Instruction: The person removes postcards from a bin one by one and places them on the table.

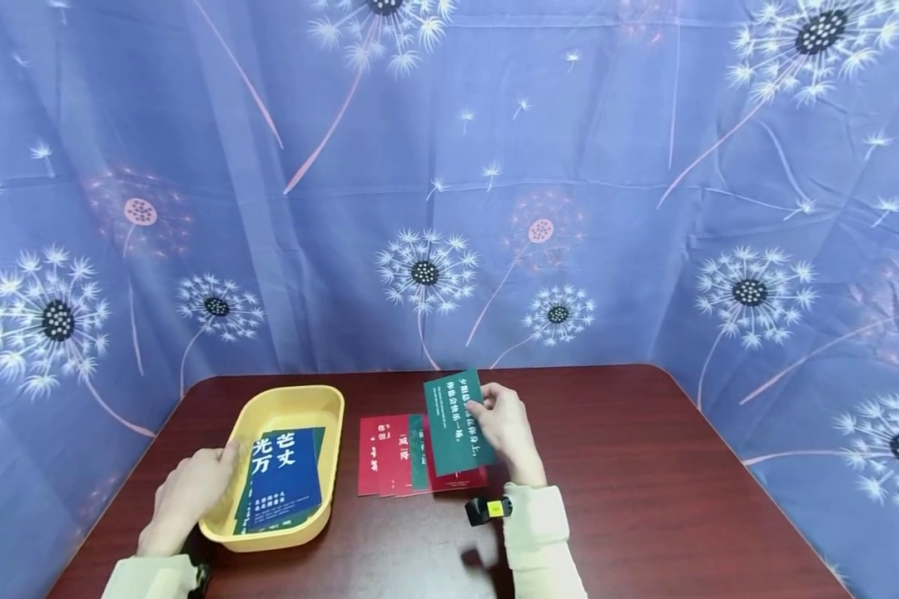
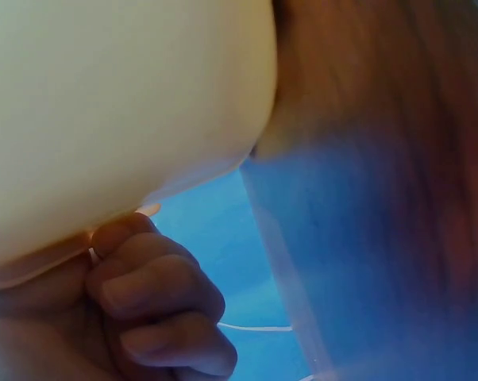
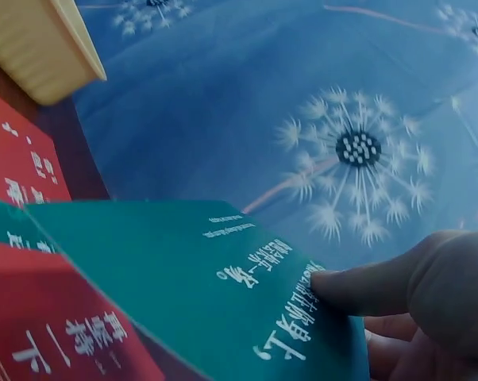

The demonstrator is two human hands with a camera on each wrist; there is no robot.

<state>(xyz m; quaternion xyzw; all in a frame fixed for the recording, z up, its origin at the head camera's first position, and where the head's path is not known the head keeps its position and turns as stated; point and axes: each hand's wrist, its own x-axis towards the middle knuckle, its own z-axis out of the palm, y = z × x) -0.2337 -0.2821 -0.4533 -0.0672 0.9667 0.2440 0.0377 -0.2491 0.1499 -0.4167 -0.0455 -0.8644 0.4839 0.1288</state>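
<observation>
A green card with white lettering is pinched at its right edge by my right hand; the right wrist view shows the thumb pressed on its face. This card is raised and tilted above a row of overlapping red cards, with another green card among them. At the left, my left hand grips the rim of a yellow tray, its fingers curled in the left wrist view. Inside the tray lies a blue card over green cards.
The dark red-brown table carries everything. A blue curtain with dandelion prints hangs behind its far edge and along the sides. A black wrist strap piece with a yellow label sits at the right cuff.
</observation>
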